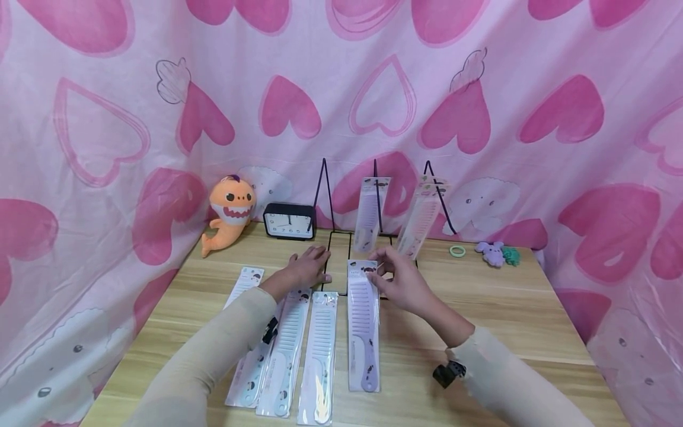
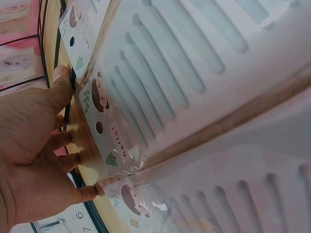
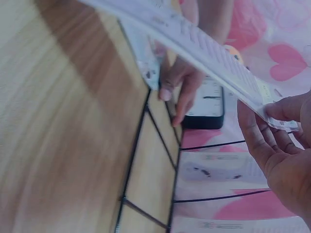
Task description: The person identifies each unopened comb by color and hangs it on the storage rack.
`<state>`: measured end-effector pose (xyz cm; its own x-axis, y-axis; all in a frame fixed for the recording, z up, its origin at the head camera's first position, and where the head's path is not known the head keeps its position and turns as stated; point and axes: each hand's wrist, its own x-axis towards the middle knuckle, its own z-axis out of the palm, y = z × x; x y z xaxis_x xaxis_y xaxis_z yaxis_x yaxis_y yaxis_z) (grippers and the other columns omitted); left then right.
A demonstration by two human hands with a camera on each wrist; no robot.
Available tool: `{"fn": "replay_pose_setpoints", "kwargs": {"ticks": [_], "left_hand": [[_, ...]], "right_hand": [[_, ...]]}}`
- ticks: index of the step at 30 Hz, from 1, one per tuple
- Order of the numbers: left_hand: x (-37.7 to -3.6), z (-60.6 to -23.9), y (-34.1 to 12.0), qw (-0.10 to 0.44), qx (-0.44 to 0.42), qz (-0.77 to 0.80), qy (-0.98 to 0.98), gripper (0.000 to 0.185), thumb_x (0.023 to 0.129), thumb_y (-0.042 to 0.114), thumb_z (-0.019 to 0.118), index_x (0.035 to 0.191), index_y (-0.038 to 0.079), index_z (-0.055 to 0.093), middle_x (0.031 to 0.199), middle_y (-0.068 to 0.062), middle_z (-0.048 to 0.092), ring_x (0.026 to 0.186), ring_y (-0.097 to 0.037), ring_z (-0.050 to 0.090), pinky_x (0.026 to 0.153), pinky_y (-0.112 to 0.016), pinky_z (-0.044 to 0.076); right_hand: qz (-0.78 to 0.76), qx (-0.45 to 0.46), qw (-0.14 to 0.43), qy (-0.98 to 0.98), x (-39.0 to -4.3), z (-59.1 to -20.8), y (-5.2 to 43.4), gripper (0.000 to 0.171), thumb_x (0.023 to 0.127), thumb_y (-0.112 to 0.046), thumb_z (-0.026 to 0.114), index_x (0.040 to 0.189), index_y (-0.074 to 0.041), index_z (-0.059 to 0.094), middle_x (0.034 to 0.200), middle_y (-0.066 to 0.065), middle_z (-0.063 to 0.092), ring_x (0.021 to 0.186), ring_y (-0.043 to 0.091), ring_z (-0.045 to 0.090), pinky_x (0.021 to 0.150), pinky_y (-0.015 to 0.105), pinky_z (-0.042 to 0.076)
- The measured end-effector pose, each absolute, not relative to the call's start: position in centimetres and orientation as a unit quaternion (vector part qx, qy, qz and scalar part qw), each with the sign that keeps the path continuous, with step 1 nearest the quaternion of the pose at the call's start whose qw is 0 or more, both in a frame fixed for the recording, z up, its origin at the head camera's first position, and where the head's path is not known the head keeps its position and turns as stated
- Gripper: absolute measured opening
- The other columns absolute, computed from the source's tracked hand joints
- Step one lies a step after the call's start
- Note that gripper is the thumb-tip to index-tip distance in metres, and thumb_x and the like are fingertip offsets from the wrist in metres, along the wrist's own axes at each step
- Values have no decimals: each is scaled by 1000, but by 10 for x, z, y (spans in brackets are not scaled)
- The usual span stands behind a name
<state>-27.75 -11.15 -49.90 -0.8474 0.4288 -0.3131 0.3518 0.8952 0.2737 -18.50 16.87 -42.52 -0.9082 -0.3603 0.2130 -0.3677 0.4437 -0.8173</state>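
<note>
Here my right hand (image 1: 402,279) pinches the packaged lilac plastic comb's (image 1: 363,323) top; my left hand (image 1: 308,267), fingers flat, rests on the black wire rack's (image 1: 336,261) base. I judge the slick sleeve could slip free.

Counted from head view:
- Six flat packaged plastic combs: four lying on table at 6–7 o'clock (image 1: 363,323), two propped on rack at 12 o'clock (image 1: 369,213).
- One black wire display rack (image 1: 341,237).
- One orange plush shark (image 1: 228,212), 10 o'clock.
- One black rectangular clock (image 1: 289,222).
- One green hair ring (image 1: 457,251), 2 o'clock.
- One small lilac plush toy (image 1: 491,252).
- Two hands (image 1: 306,268).
</note>
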Motion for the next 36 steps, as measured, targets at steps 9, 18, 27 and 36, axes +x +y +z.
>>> {"fn": "replay_pose_setpoints", "kwargs": {"ticks": [9, 18, 27, 36], "left_hand": [[-296, -522, -115, 211, 186, 137, 950, 85, 112, 54, 60, 178, 19, 22, 189, -6, 7, 176, -35, 1, 136, -77, 7], [-303, -530, -117, 221, 180, 135, 949, 85, 111, 56, 60, 179, 22, 20, 189, -2, 5, 176, -31, -1, 137, -75, 5], [-297, -525, -115, 206, 184, 133, 952, 85, 111, 56, 59, 178, 21, 22, 189, -4, 8, 176, -34, 1, 137, -75, 8], [-297, -528, -114, 206, 182, 130, 953, 86, 111, 55, 61, 179, 21, 19, 189, -4, 6, 176, -34, 0, 136, -76, 7]], "right_hand": [[513, 222, 65, -827, -180, -399, 171, 28, 100, 5, 78, 121, -6, 62, 111, 15, 71, 95, 24, 71, 71, 24, 64], [531, 214, 106, -813, -176, -377, 176, 26, 100, 6, 76, 121, -2, 62, 110, 15, 68, 96, 24, 67, 82, 20, 63], [544, 216, 139, -798, -176, -364, 181, 27, 100, 9, 75, 122, 1, 61, 109, 14, 63, 94, 20, 63, 79, 18, 62], [537, 205, 143, -806, -181, -363, 183, 27, 101, 6, 75, 122, -3, 61, 109, 13, 62, 95, 26, 63, 75, 17, 59]]}}
